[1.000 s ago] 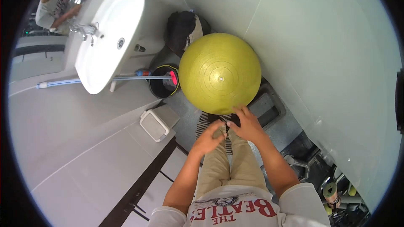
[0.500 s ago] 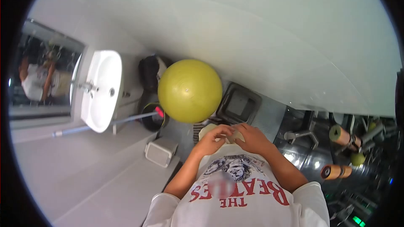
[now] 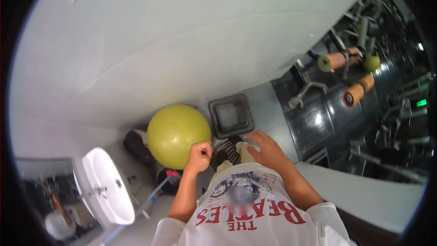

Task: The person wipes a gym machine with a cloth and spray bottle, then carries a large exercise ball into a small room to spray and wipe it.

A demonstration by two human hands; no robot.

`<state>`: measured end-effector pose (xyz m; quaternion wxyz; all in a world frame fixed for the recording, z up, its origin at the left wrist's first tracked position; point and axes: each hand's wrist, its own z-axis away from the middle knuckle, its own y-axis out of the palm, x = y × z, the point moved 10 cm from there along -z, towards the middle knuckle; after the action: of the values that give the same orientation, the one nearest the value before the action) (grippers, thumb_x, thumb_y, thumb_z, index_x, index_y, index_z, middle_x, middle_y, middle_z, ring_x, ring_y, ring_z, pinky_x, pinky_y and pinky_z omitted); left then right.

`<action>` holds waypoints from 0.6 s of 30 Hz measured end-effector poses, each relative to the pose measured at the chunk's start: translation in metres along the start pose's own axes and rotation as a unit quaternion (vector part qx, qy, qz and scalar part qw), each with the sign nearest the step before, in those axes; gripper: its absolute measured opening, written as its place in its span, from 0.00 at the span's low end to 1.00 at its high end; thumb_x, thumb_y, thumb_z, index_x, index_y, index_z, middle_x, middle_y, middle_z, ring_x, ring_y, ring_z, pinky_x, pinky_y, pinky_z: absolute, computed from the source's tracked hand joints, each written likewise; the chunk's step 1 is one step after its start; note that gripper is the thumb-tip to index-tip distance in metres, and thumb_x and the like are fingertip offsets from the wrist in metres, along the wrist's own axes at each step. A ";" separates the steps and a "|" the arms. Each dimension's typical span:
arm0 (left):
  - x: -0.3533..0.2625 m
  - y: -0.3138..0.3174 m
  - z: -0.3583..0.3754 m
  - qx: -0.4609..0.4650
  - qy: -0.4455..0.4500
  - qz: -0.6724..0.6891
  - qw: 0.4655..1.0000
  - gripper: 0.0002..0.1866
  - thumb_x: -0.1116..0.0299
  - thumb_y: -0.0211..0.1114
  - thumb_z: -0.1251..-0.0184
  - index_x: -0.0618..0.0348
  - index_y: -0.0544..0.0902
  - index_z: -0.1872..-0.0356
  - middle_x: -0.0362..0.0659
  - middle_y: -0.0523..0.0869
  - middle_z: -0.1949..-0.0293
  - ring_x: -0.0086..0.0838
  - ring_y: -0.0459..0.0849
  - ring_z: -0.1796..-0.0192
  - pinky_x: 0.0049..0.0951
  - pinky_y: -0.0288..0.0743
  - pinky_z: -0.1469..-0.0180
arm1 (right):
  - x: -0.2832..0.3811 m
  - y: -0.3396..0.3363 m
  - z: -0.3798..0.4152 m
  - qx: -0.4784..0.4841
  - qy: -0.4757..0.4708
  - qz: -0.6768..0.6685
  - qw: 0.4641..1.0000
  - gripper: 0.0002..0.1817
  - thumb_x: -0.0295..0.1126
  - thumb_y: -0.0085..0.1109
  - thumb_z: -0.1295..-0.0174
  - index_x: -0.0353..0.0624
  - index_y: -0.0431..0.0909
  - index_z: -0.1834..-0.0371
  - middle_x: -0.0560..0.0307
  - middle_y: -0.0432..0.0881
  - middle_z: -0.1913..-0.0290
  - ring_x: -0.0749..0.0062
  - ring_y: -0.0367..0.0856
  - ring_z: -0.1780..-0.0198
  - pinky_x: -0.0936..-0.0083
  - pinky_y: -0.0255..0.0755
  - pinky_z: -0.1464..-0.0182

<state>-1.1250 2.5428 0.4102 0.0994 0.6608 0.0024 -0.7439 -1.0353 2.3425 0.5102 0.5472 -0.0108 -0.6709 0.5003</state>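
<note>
My left hand (image 3: 199,156) is curled into a loose fist in front of the yellow-green exercise ball (image 3: 178,136), overlapping its lower right edge in this view. Nothing shows between its fingers. Over the light trousers (image 3: 245,154), my right hand (image 3: 267,149) holds nothing, its fingers stretched and a little apart. A striped mat (image 3: 223,156) lies on the floor between the two hands. Just beyond the right hand stands a dark rectangular plastic tub (image 3: 231,115).
At the lower left are a white sink (image 3: 109,187), a mirror (image 3: 50,200) and a blue-handled mop (image 3: 148,199) leaning by a black bucket (image 3: 169,183). A dark bag (image 3: 137,146) sits behind the ball. Gym machines with orange rollers (image 3: 358,90) stand at right. A white wall (image 3: 182,50) spans the back.
My hands have come apart from the trousers' waist; the left went left and curled, the right stayed near the trousers with fingers extended. The view has turned right, toward the gym machines.
</note>
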 end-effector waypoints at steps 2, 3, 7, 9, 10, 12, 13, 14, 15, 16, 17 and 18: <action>-0.004 0.030 -0.010 0.037 0.003 -0.032 0.999 0.17 0.98 0.49 0.55 0.60 0.65 0.82 0.35 0.67 0.79 0.19 0.66 0.77 0.22 0.53 0.76 | -0.008 -0.015 0.023 -0.037 0.031 -0.020 0.999 0.22 0.37 0.64 0.29 0.43 0.77 0.35 0.46 0.82 0.42 0.46 0.82 0.41 0.57 0.76 0.40; -0.006 0.047 -0.014 0.055 0.005 -0.048 0.997 0.17 0.98 0.49 0.55 0.60 0.65 0.83 0.35 0.67 0.79 0.19 0.65 0.77 0.22 0.53 0.75 | -0.014 -0.023 0.035 -0.055 0.046 -0.030 0.997 0.23 0.37 0.64 0.30 0.43 0.77 0.34 0.47 0.83 0.42 0.47 0.83 0.41 0.58 0.77 0.41; -0.017 0.120 -0.036 0.155 0.025 -0.027 0.987 0.12 0.93 0.48 0.64 0.62 0.68 0.83 0.35 0.66 0.80 0.19 0.63 0.76 0.26 0.50 0.74 | -0.055 -0.052 0.080 -0.115 0.129 -0.069 0.983 0.26 0.35 0.66 0.31 0.44 0.73 0.30 0.49 0.84 0.42 0.54 0.84 0.42 0.62 0.81 0.46; -0.020 0.155 -0.047 0.209 0.024 -0.018 0.977 0.12 0.93 0.48 0.65 0.62 0.68 0.83 0.35 0.66 0.80 0.19 0.63 0.77 0.26 0.50 0.74 | -0.072 -0.072 0.102 -0.146 0.168 -0.084 0.971 0.27 0.34 0.67 0.30 0.44 0.73 0.29 0.50 0.84 0.43 0.59 0.83 0.41 0.64 0.80 0.44; -0.024 0.174 -0.053 0.236 0.023 -0.014 0.971 0.12 0.93 0.48 0.65 0.62 0.67 0.83 0.35 0.66 0.80 0.19 0.63 0.77 0.26 0.50 0.74 | -0.079 -0.084 0.112 -0.167 0.166 -0.081 0.969 0.27 0.33 0.67 0.31 0.44 0.73 0.30 0.50 0.84 0.43 0.59 0.83 0.42 0.64 0.81 0.45; -0.033 0.219 -0.066 0.279 0.026 -0.003 0.960 0.12 0.93 0.47 0.65 0.63 0.67 0.83 0.35 0.66 0.80 0.19 0.63 0.77 0.26 0.49 0.75 | -0.096 -0.110 0.136 -0.210 0.163 -0.073 0.961 0.26 0.33 0.67 0.31 0.44 0.74 0.30 0.50 0.84 0.43 0.59 0.84 0.43 0.65 0.83 0.48; -0.034 0.241 -0.073 0.297 0.025 -0.006 0.955 0.12 0.94 0.46 0.65 0.63 0.67 0.82 0.35 0.67 0.80 0.19 0.63 0.77 0.26 0.49 0.74 | -0.108 -0.123 0.150 -0.227 0.172 -0.081 0.955 0.25 0.32 0.67 0.31 0.43 0.74 0.31 0.50 0.84 0.44 0.60 0.84 0.44 0.66 0.84 0.50; -0.034 0.266 -0.081 0.313 0.025 -0.008 0.949 0.13 0.94 0.46 0.65 0.63 0.67 0.82 0.35 0.67 0.80 0.19 0.63 0.77 0.25 0.49 0.74 | -0.120 -0.137 0.163 -0.243 0.180 -0.088 0.949 0.25 0.32 0.67 0.31 0.43 0.75 0.32 0.49 0.84 0.44 0.60 0.85 0.45 0.66 0.84 0.51; -0.034 0.292 -0.087 0.332 0.022 0.013 0.943 0.13 0.94 0.45 0.64 0.63 0.67 0.82 0.35 0.67 0.79 0.19 0.63 0.77 0.25 0.49 0.74 | -0.133 -0.151 0.176 -0.256 0.186 -0.093 0.944 0.24 0.32 0.67 0.31 0.43 0.76 0.33 0.49 0.85 0.44 0.60 0.85 0.45 0.66 0.85 0.53; -0.034 0.319 -0.094 0.346 0.030 0.012 0.938 0.13 0.95 0.45 0.64 0.63 0.67 0.82 0.35 0.68 0.79 0.19 0.63 0.76 0.25 0.49 0.74 | -0.150 -0.165 0.191 -0.279 0.183 -0.085 0.939 0.23 0.32 0.68 0.31 0.42 0.76 0.34 0.49 0.85 0.45 0.61 0.85 0.45 0.67 0.85 0.56; -0.033 0.346 -0.102 0.359 0.036 0.011 0.932 0.13 0.95 0.45 0.64 0.63 0.67 0.82 0.35 0.68 0.79 0.19 0.63 0.76 0.25 0.50 0.74 | -0.171 -0.176 0.204 -0.300 0.179 -0.076 0.934 0.22 0.32 0.68 0.31 0.42 0.77 0.35 0.49 0.85 0.45 0.61 0.85 0.46 0.68 0.85 0.58; -0.032 0.372 -0.108 0.371 0.041 0.009 0.928 0.13 0.95 0.45 0.64 0.63 0.67 0.82 0.35 0.69 0.78 0.19 0.64 0.76 0.25 0.50 0.74 | -0.186 -0.188 0.218 -0.320 0.176 -0.069 0.928 0.22 0.32 0.68 0.32 0.42 0.78 0.36 0.49 0.85 0.46 0.62 0.86 0.46 0.69 0.85 0.61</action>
<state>-0.9592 2.1978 0.4755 -0.1468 0.6800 -0.2757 -0.6633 -1.0230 2.0004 0.5256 0.6576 -0.2267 -0.6871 0.2099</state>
